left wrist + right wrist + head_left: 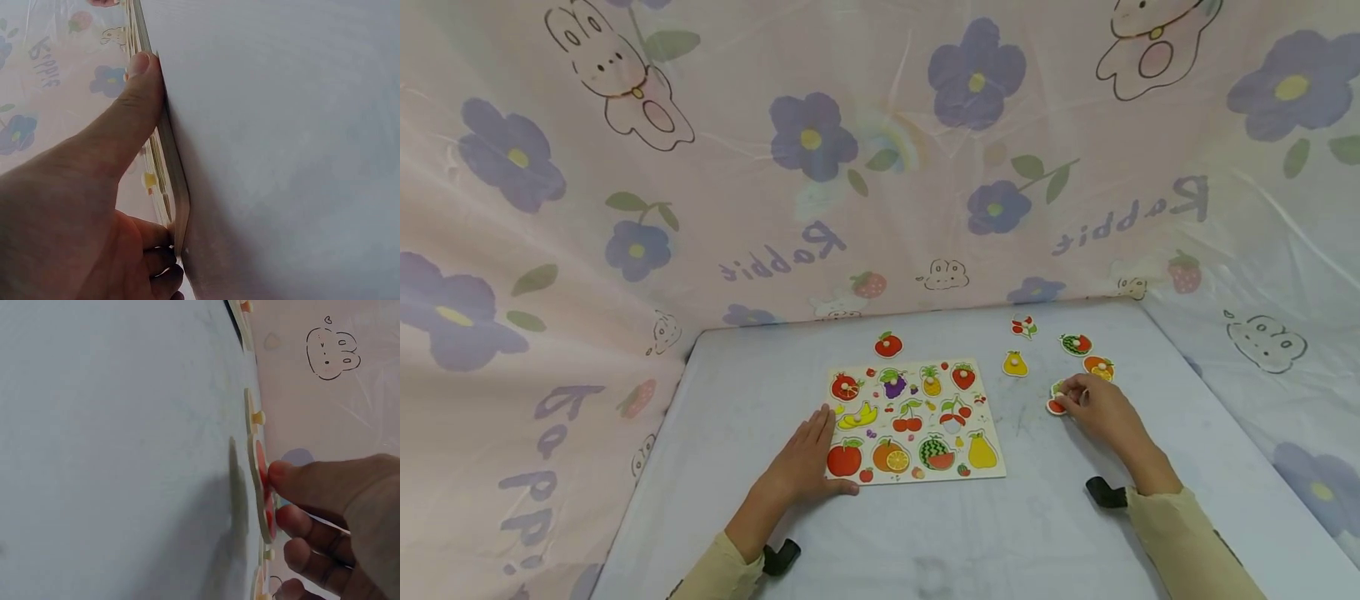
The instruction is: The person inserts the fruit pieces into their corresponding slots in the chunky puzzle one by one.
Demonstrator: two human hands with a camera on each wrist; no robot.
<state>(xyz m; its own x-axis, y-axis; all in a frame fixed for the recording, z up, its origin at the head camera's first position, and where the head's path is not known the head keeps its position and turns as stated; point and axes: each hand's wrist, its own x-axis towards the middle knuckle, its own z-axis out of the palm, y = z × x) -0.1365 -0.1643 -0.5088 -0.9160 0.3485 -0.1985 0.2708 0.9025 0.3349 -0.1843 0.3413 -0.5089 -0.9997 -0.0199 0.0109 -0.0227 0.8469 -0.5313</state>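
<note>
Head view: your counter is white, backed by a pale cloth printed with rabbits and purple flowers. A fruit-picture board lies flat near the middle. Your left hand rests at its near left corner, fingers extended along the left edge and thumb along the near edge; its grip is wide. To the right of the board, your right hand has a narrow grip, pinching a red fruit piece between thumb and fingers; they partly cover its picture. Right wrist view shows this piece slightly tilted, with a shadow beside it on the counter. Beyond that hand lie an orange piece and a watermelon piece; further left are a pear piece and a small red-and-green piece. One round red piece sits behind the board.
</note>
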